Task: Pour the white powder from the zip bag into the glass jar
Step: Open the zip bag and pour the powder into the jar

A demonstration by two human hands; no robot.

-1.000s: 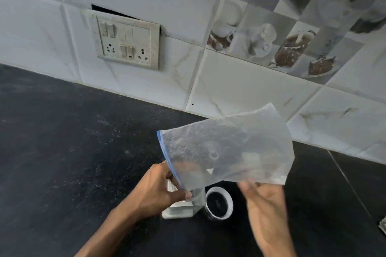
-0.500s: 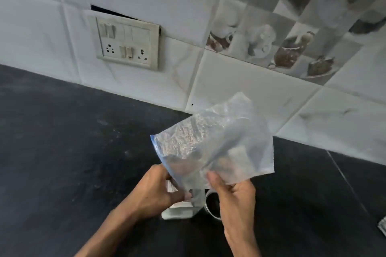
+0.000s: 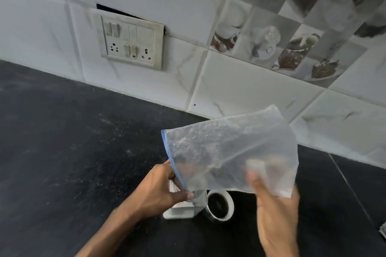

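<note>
No legible text or labels

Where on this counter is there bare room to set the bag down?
The counter left of the left hand, back to the wall under the switchboard, is bare; so is the strip right of the right hand. Crowded under the zip bag: glass jar and white-rimmed ring.

Powder-dusted clear plastic zip bag [image 3: 225, 152]

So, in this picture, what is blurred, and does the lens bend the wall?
Head view: the right hand is smeared by motion, its grip on the zip bag unclear; the left hand and the switch plate are sharp. Head view: the wide lens slants the wall tiles; light is soft, without hard glare.
</note>
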